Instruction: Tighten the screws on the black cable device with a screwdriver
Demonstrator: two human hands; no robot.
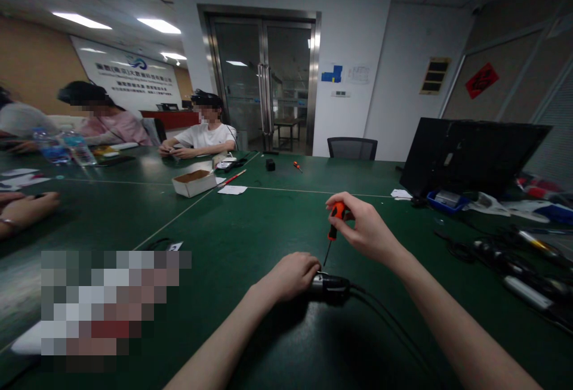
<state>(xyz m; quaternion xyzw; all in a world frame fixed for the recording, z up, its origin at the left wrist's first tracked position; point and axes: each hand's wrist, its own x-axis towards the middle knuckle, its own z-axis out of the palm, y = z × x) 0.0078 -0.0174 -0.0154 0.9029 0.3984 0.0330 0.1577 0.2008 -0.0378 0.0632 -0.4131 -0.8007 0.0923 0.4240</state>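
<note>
Right hand (pixel 364 229) gripping orange screwdriver (pixel 333 229) over left hand's (pixel 293 273) black plug (pixel 330 286).

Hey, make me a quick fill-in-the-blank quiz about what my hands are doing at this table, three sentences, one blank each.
1. The right hand grips a screwdriver with an ______ handle.
2. Its tip points ______ toward the cabled device that the left hand holds.
3. The device lies on a table whose top is ______.

Missing words: orange; down; green.
</note>
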